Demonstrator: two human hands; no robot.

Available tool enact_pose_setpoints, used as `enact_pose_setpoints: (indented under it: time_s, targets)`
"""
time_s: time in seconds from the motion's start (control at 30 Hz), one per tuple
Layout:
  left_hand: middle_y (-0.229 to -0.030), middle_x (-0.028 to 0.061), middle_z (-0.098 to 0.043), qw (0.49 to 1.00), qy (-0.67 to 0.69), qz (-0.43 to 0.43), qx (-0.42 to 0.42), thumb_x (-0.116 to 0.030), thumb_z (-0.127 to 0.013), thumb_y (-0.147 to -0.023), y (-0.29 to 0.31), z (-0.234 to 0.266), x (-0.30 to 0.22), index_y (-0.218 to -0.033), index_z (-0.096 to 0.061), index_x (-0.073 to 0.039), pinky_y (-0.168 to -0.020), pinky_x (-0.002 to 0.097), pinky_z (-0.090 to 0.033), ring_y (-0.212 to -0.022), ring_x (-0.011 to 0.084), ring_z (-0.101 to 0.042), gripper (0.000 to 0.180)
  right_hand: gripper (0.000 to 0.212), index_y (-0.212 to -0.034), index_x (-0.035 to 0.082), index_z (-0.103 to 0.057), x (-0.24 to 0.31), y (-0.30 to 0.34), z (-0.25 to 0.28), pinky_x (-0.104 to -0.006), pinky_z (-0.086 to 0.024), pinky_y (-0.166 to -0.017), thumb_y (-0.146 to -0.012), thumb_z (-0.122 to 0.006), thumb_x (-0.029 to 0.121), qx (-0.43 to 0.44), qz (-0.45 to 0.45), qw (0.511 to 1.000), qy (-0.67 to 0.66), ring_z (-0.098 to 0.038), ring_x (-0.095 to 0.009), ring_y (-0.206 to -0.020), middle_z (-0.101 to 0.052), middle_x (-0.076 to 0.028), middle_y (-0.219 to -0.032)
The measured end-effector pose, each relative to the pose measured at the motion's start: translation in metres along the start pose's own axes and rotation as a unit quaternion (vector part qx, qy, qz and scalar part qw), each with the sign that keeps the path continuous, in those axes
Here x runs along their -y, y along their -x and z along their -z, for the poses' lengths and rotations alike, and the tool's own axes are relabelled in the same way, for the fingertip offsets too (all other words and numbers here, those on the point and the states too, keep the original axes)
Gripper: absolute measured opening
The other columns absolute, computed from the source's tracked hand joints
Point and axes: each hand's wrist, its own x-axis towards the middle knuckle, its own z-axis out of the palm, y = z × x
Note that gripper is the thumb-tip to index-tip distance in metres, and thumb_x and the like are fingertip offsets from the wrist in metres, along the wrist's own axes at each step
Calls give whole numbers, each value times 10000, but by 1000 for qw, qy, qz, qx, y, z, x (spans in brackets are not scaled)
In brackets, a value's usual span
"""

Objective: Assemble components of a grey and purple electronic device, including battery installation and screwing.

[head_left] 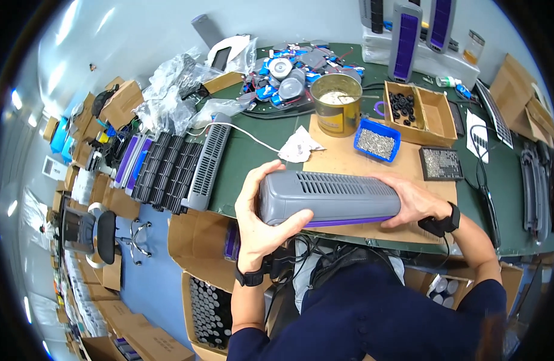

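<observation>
Between my two hands lies a long grey plastic housing [343, 198] with a slotted vent on its top and a purple strip along its lower edge. My left hand [262, 210] wraps its left end, thumb along the near side. At the right end, my right hand [412, 201] grips it with the fingers bent over the corner. The housing is held level above a cardboard sheet [331, 159] at the front of the green workbench [247, 153]. What lies under the housing is hidden.
Behind it stand an open tin [336, 114], a blue tray of small metal parts [377, 140], a dark box of screws [441, 163] and a cardboard tray [436, 114]. Vented grey panels [209, 162] line the left edge. An electric screwdriver [489, 210] rests at right.
</observation>
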Motion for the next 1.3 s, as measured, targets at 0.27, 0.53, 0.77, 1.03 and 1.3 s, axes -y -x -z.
enact_pose_setpoints:
  time_s: [0.27,0.53,0.77,1.03,1.3]
  targets:
    - [-1186,148,-533,987,-13,-117,109,-198,-906,-561,-22,-42,53,-1131,-549,-53,-955,374,-434,-1109,254,-537,688,945,-1364,81,-424,-1,57,11,-444,-399,-938,-519,-830,198,-105,-113,966,209,-524,-378,-1042,-553,-173,-1097]
    - [-1270,191,-458,879,-276,-247,300,-110,-882,-520,-45,-84,103,-891,-501,-86,-961,463,-435,-1152,405,-477,533,1003,-1325,126,-481,5,94,24,-440,-359,-922,-427,-920,211,-78,-211,904,363,-483,-325,-1079,-498,-148,-1159]
    - [-812,141,-646,897,-306,-163,274,-264,-770,-738,-125,-111,75,-773,-678,-63,-663,407,-506,-751,299,-651,224,197,-845,15,-685,-22,-26,72,-450,-505,-639,-688,-753,114,-81,-127,953,263,-659,-370,-762,-681,-166,-826]
    - [-794,171,-688,750,-560,-165,312,-239,-736,-745,-149,-159,136,-759,-690,-32,-649,414,-561,-746,317,-693,213,103,-801,33,-690,-81,-96,27,-432,-549,-674,-762,-624,102,-90,-155,900,398,-688,-349,-784,-679,-195,-785]
    - [-773,168,-681,781,-528,-187,276,-214,-709,-780,-146,-158,153,-763,-694,-34,-635,421,-551,-736,322,-688,181,71,-725,14,-671,-75,-90,33,-436,-540,-645,-712,-680,83,-89,-195,917,335,-673,-370,-755,-663,-203,-741]
